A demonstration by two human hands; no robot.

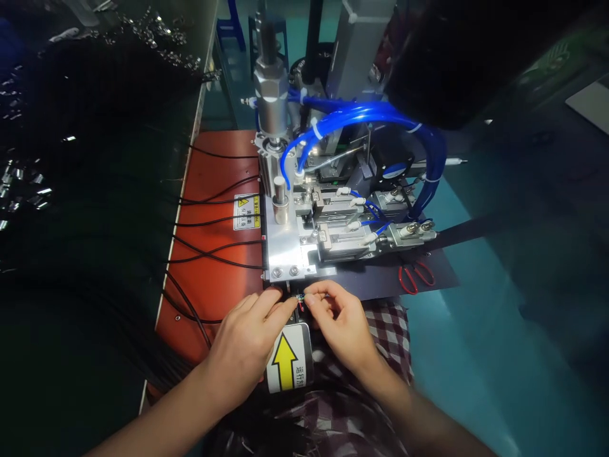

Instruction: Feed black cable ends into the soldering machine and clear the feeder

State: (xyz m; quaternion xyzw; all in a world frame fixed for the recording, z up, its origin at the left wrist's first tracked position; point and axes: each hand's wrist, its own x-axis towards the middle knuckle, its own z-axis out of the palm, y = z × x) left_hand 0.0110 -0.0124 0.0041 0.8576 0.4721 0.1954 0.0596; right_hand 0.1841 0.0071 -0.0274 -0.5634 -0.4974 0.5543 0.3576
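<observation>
My left hand (pixel 247 333) and my right hand (pixel 343 325) meet at the front of the machine, both with thumb and fingers pinched together. Between the fingertips are some thin coloured wires (pixel 300 301), with red, green and white showing. They are too small to make out fully, and the fingers cover their ends. Just beyond the hands is the machine's metal plate (pixel 285 251). Below the fingertips, a label with a yellow arrow (pixel 285 362) lies partly behind my left hand.
Black cables (pixel 214 254) run across the orange base (pixel 204 178) into the machine. Blue air hoses (pixel 371 113) arch over the pneumatic cylinders (pixel 345 244). Red-handled scissors (pixel 416 278) lie at the right. Many black cables with shiny ends (pixel 162 38) hang at the left.
</observation>
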